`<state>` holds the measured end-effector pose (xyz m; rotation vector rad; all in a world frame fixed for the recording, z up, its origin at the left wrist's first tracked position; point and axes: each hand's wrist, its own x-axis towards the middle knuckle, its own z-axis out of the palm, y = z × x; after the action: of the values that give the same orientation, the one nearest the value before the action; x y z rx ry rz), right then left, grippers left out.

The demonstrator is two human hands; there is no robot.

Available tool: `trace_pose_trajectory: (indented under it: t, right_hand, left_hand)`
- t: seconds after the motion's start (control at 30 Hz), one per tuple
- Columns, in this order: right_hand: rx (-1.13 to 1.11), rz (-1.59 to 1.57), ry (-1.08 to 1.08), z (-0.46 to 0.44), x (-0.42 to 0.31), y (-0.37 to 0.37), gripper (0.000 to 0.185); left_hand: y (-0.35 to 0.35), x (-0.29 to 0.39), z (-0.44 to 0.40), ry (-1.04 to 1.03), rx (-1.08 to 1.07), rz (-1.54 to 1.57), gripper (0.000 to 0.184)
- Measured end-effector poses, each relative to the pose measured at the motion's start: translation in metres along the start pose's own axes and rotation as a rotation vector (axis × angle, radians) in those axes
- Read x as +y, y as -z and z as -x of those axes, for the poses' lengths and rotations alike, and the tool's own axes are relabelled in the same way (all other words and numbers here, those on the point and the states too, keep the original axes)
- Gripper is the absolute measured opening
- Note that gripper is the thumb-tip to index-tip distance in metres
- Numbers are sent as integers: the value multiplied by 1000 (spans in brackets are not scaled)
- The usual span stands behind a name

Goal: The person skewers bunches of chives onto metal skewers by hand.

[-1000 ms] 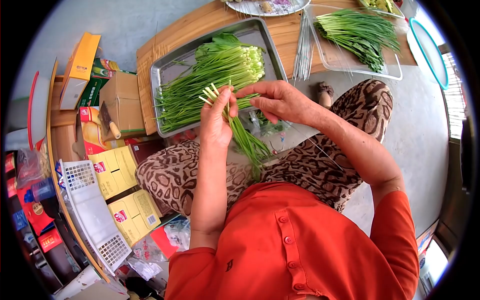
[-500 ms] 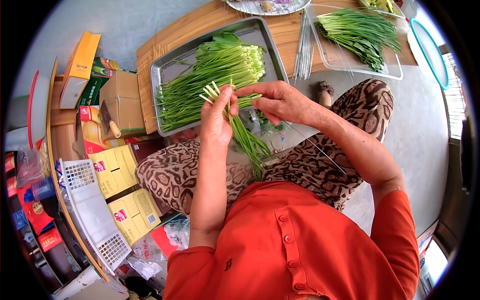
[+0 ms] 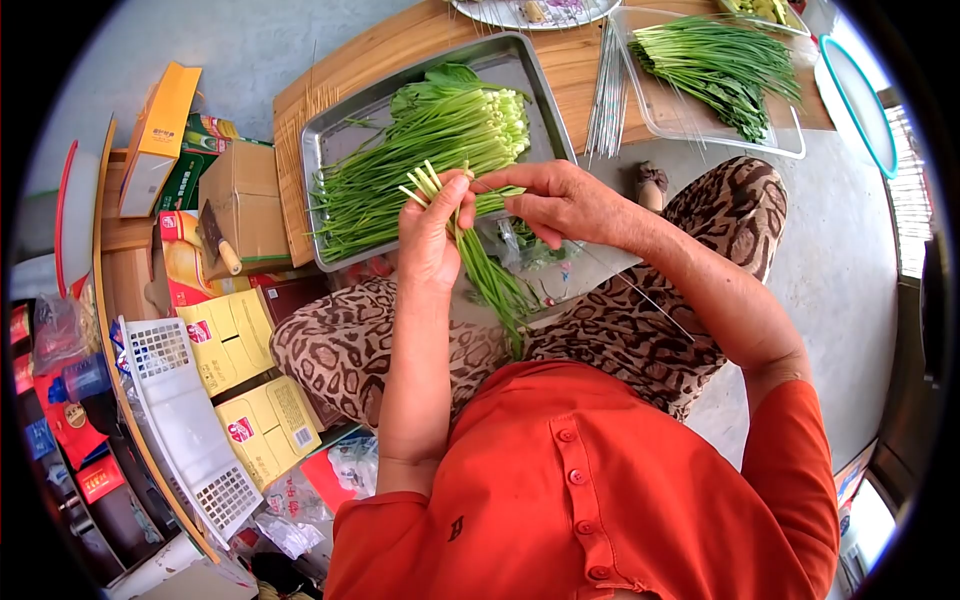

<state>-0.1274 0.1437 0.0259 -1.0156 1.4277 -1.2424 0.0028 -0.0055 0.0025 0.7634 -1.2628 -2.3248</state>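
My left hand (image 3: 432, 235) is closed around a small bunch of chives (image 3: 492, 285), the pale cut ends poking out above the fingers and the green leaves hanging toward my lap. Close beside it, my right hand (image 3: 560, 203) pinches a thin metal skewer (image 3: 640, 290), whose far end reaches over my thigh. The skewer's other end meets the stems between both hands, where fingers partly hide it. Behind the hands, a metal tray (image 3: 548, 100) holds a large pile of chives (image 3: 400, 180) with broad leaves on top.
On the wooden table (image 3: 425, 30) are a bundle of skewers (image 3: 607, 100), a clear tub (image 3: 660, 125) with more greens, and a white plate (image 3: 530, 14). Left are a cardboard box (image 3: 245, 195), a knife (image 3: 218, 238) and a white basket (image 3: 185, 410). A teal-rimmed basin (image 3: 855, 105) stands right.
The skewer's far end has shifted slightly over my thigh. Both hands stay close together, with only small finger movements around the stems.
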Motion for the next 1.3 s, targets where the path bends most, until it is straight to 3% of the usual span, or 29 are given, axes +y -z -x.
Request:
trace_pose_trajectory:
  t: [0.6,0.9,1.17,1.3]
  right_hand:
    - [-14,5,10,-1,2,2,35]
    - [76,-99,-28,-3,-3,0,20]
    - [209,-89,-62,-2,-6,5,15]
    - [175,-104,-52,-2,-6,4,15]
  left_hand:
    - [-2,-3,2,-9,0,6,16]
    - [-7,-5,5,-19,-46,-95,15]
    - [7,25,1,-134,-88,-447,35]
    - [8,31,3,-76,-166,-433,39]
